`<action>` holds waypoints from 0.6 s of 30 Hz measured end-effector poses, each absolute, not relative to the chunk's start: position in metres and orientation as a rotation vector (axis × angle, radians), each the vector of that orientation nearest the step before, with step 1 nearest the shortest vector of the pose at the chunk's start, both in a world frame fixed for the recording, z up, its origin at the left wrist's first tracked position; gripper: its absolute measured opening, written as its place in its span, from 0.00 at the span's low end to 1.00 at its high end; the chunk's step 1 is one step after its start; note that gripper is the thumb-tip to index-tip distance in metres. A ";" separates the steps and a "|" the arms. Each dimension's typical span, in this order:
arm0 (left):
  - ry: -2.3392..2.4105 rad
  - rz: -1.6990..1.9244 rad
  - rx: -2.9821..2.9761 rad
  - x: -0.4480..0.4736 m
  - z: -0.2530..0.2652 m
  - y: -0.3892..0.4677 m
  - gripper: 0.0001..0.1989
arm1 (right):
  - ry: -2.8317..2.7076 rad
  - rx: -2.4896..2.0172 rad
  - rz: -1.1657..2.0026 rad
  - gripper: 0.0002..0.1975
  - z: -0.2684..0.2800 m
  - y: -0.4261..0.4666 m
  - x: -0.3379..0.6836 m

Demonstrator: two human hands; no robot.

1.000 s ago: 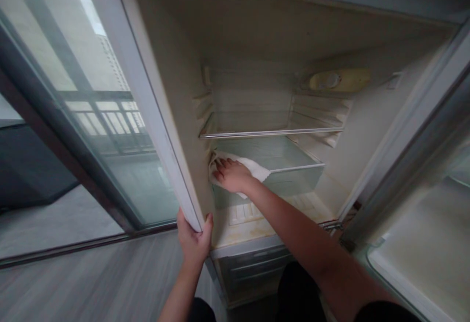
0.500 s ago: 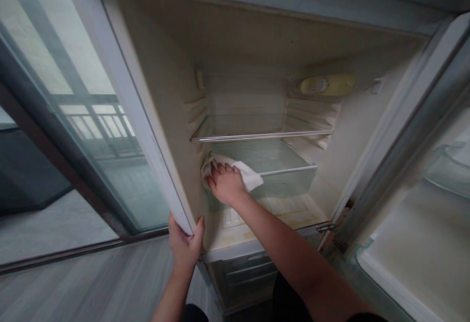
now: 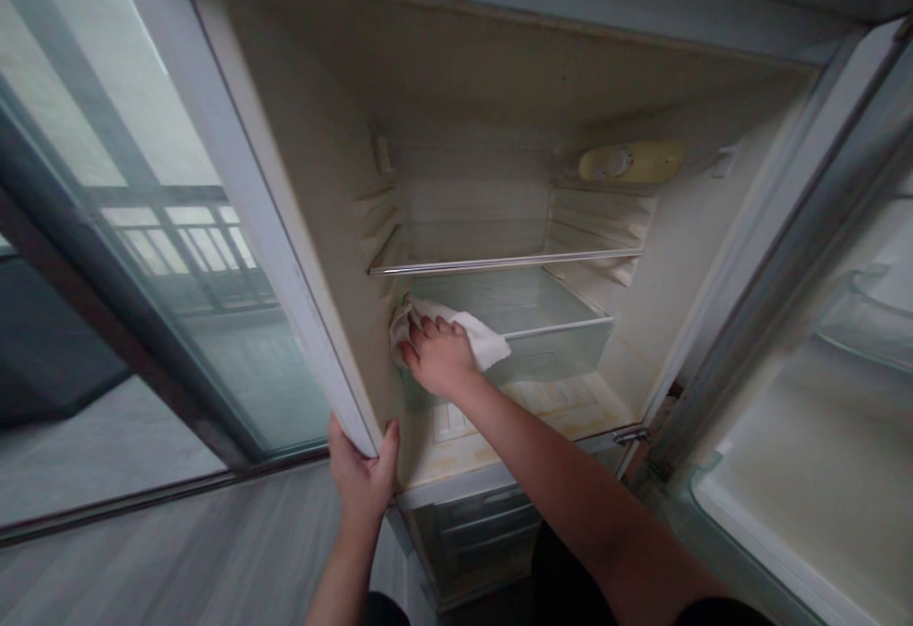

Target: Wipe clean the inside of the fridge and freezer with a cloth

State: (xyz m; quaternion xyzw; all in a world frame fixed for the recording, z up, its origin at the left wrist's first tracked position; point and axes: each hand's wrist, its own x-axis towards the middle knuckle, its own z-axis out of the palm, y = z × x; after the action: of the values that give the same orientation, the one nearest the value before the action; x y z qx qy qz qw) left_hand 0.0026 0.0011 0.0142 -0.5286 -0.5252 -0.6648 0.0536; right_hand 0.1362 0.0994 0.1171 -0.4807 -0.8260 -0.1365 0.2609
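Note:
Inside an open refrigerator [image 3: 314,226], my right hand [image 3: 440,356] is closed on a white cloth [image 3: 486,341]. The cloth is bunched under my fingers at the left end of the lower glass shelf [image 3: 528,298], near the left inner wall, and hides that corner. My left hand [image 3: 363,469] grips the refrigerator's left front edge low down, thumb on the inner side and fingers round the outside. Above the cloth runs the upper glass shelf [image 3: 499,263] with its pale front trim. The compartment floor [image 3: 456,450] below shows yellowish stains.
A yellowish lamp cover [image 3: 631,163] sits high on the right inner wall. The open refrigerator door [image 3: 820,474] with clear door bins [image 3: 870,322] stands at right. Below is a drawer compartment [image 3: 485,536]. At left are a glass sliding door [image 3: 235,322] and grey wood-look floor [image 3: 235,550].
The view has shifted slightly, so the refrigerator's right side and its door appear a little further left. Both hands keep their places, and the cloth has barely moved.

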 end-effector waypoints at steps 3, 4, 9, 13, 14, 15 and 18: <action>-1.597 -2.060 -1.609 0.003 0.013 0.002 0.36 | -2.239 -1.308 -0.378 0.26 0.118 0.099 0.136; -1.598 -2.073 -1.612 0.003 0.013 0.002 0.36 | -2.237 -1.310 -0.380 0.26 0.118 0.099 0.136; -1.596 -2.074 -1.615 0.003 0.012 0.002 0.36 | -2.240 -1.320 -0.385 0.26 0.117 0.099 0.136; -1.613 -2.045 -1.608 0.001 0.010 0.002 0.38 | -2.239 -1.314 -0.379 0.26 0.117 0.099 0.136; -1.615 -2.047 -1.612 0.001 0.010 0.002 0.38 | -2.232 -1.312 -0.381 0.26 0.117 0.099 0.136; -1.617 -2.052 -1.616 0.001 0.009 0.003 0.38 | -2.226 -1.308 -0.385 0.26 0.117 0.099 0.136; -1.617 -2.068 -1.623 0.000 0.009 0.003 0.37 | -2.219 -1.305 -0.392 0.25 0.116 0.098 0.135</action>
State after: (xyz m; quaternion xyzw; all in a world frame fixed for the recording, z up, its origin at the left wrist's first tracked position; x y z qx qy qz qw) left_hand 0.0002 0.0030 0.0089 -0.5258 -0.5237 -0.6697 0.0278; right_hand 0.1354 0.0982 0.1162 -0.4831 -0.8216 -0.1451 0.2657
